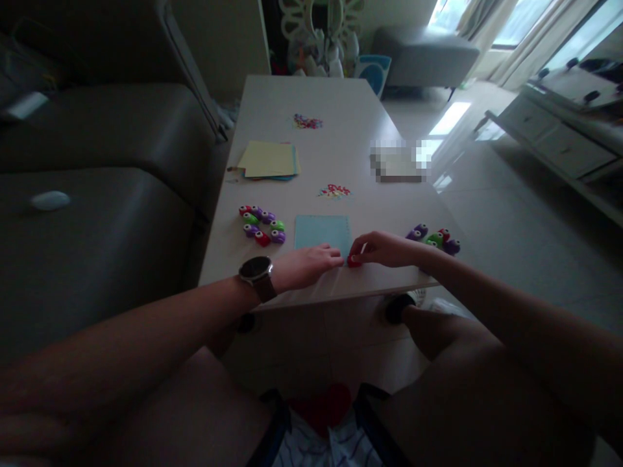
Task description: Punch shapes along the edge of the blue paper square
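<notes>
Low in the middle, the right hand (384,250) pinches a red punch (354,261) on the blue paper (322,231), which the flat left hand (306,264) steadies; pressing down looks next.

No text, label or number can be read anywhere.

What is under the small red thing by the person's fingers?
The red punch sits at the near corner of the light blue paper, pressed by the right hand. Whether the paper's edge runs beneath it is hidden by the fingers; the table lies below.
</notes>
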Tool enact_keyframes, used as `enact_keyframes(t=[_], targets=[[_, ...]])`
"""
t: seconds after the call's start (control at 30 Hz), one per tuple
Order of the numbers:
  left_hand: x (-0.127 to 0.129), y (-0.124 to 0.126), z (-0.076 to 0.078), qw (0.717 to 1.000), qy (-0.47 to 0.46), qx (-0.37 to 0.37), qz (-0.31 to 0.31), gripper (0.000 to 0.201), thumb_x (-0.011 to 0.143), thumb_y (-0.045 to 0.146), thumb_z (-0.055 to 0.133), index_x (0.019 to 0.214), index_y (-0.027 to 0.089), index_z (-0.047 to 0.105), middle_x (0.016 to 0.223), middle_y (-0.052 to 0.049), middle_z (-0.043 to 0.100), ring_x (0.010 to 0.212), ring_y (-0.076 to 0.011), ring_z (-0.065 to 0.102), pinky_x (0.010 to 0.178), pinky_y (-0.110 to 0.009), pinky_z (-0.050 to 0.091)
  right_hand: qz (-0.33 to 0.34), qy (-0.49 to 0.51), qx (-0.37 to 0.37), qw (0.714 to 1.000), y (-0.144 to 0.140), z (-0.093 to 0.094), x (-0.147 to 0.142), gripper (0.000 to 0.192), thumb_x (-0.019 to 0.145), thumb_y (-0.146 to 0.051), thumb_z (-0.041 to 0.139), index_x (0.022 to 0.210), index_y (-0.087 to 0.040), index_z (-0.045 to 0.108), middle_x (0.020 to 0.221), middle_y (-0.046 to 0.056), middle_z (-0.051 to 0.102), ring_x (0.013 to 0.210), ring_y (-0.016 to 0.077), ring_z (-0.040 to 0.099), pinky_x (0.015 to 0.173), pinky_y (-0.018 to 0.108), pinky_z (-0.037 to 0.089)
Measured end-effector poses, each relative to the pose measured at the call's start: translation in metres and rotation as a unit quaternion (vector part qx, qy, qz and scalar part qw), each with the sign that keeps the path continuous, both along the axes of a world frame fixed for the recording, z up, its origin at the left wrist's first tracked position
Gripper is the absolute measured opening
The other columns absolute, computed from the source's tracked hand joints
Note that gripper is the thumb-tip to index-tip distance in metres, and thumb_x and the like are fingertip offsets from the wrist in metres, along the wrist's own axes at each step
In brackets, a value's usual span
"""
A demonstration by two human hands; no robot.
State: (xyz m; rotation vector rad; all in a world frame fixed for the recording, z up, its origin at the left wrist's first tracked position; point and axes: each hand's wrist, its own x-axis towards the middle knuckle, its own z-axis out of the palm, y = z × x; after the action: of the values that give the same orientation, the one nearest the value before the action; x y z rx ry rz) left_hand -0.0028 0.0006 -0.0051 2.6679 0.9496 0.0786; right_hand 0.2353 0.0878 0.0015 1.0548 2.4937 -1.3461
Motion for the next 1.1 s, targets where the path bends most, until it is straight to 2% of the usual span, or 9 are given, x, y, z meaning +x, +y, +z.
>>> enact_keyframes(t=[0.17, 0.33, 0.43, 0.53, 0.63, 0.77, 0.97, 1.03, 1.1], targets=[[0.0, 0.001, -0.001, 1.0, -0.001, -0.007, -0.001, 0.041, 0.092, -0.001, 0.039, 0.124, 0.017, 0.059, 0.119, -0.009, 0.064, 0.113, -0.0208, 0.056, 0.09, -0.03, 0.049, -0.001, -0.005, 0.006, 1.0, 0.0, 0.001, -0.002, 0.028, 0.086, -0.043, 0.066, 0.099, -0.02, 0.076, 0.089, 0.005, 0.078, 0.079, 0.0183, 0.067, 0.073, 0.029, 0.048], [0.0, 0.0, -0.003, 1.0, -0.004, -0.007, 0.015, 0.056, 0.091, -0.002, 0.037, 0.142, 0.019, 0.047, 0.123, -0.009, 0.062, 0.112, -0.0211, 0.057, 0.093, -0.031, 0.047, -0.002, -0.004, 0.012, 1.0, 0.002, -0.001, -0.004, 0.023, 0.083, -0.035, 0.068, 0.095, -0.019, 0.077, 0.089, 0.006, 0.078, 0.079, 0.0181, 0.068, 0.074, 0.029, 0.048], [-0.001, -0.001, -0.003, 1.0, -0.012, -0.014, 0.022, 0.064, 0.091, 0.0, 0.038, 0.151, 0.023, 0.037, 0.137, -0.01, 0.057, 0.116, -0.0206, 0.058, 0.094, -0.031, 0.047, -0.012, -0.02, 0.019, 1.0, 0.006, -0.004, -0.007, 0.021, 0.08, -0.032, 0.068, 0.091, -0.018, 0.078, 0.085, 0.006, 0.078, 0.076, 0.0181, 0.066, 0.072, 0.029, 0.048], [-0.003, -0.002, -0.004, 1.0, -0.011, -0.007, 0.015, 0.07, 0.091, -0.002, 0.038, 0.154, 0.03, 0.034, 0.152, -0.009, 0.046, 0.125, -0.0205, 0.055, 0.098, -0.031, 0.046, -0.022, -0.043, 0.002, 0.999, 0.011, -0.005, -0.012, 0.022, 0.074, -0.03, 0.071, 0.09, -0.018, 0.08, 0.085, 0.006, 0.078, 0.076, 0.018, 0.065, 0.07, 0.029, 0.048], [-0.003, -0.001, -0.007, 1.0, 0.0, 0.005, 0.012, 0.071, 0.092, -0.001, 0.037, 0.154, 0.033, 0.036, 0.157, -0.007, 0.042, 0.128, -0.0213, 0.054, 0.102, -0.032, 0.046, -0.034, -0.071, -0.018, 0.997, 0.015, -0.002, -0.017, 0.023, 0.07, -0.028, 0.073, 0.09, -0.019, 0.081, 0.084, 0.005, 0.077, 0.073, 0.0164, 0.062, 0.068, 0.028, 0.047], [0.001, -0.002, -0.005, 1.0, 0.012, -0.001, 0.02, 0.069, 0.09, -0.002, 0.038, 0.151, 0.032, 0.044, 0.159, -0.007, 0.041, 0.129, -0.022, 0.053, 0.103, -0.034, 0.046, -0.052, -0.123, 0.001, 0.991, 0.013, 0.002, -0.024, 0.02, 0.067, -0.023, 0.072, 0.084, -0.018, 0.08, 0.072, 0.002, 0.072, 0.065, 0.0136, 0.056, 0.059, 0.025, 0.042], [0.009, -0.001, 0.0, 0.999, 0.033, -0.001, 0.034, 0.063, 0.088, -0.001, 0.038, 0.14, 0.027, 0.058, 0.145, -0.01, 0.052, 0.121, -0.0239, 0.057, 0.096, -0.034, 0.05, -0.083, -0.145, 0.013, 0.986, 0.009, 0.002, -0.036, 0.012, 0.065, -0.013, 0.069, 0.074, -0.016, 0.077, 0.07, 0.003, 0.071, 0.066, 0.0136, 0.057, 0.06, 0.025, 0.042], [0.007, 0.001, -0.002, 0.999, 0.027, 0.002, 0.031, 0.062, 0.088, 0.0, 0.039, 0.14, 0.028, 0.059, 0.144, -0.01, 0.052, 0.118, -0.0223, 0.058, 0.096, -0.033, 0.05, -0.088, -0.147, 0.006, 0.985, 0.008, 0.004, -0.038, 0.012, 0.063, -0.011, 0.069, 0.071, -0.016, 0.076, 0.069, 0.002, 0.071, 0.066, 0.014, 0.058, 0.061, 0.025, 0.044], [0.003, 0.003, -0.004, 1.0, 0.012, -0.001, 0.025, 0.065, 0.088, 0.0, 0.04, 0.145, 0.03, 0.054, 0.144, -0.009, 0.052, 0.118, -0.02, 0.06, 0.097, -0.031, 0.049, -0.09, -0.14, -0.009, 0.986, 0.007, 0.008, -0.036, 0.013, 0.065, -0.011, 0.069, 0.073, -0.017, 0.077, 0.071, 0.002, 0.073, 0.069, 0.0139, 0.061, 0.064, 0.025, 0.046]])
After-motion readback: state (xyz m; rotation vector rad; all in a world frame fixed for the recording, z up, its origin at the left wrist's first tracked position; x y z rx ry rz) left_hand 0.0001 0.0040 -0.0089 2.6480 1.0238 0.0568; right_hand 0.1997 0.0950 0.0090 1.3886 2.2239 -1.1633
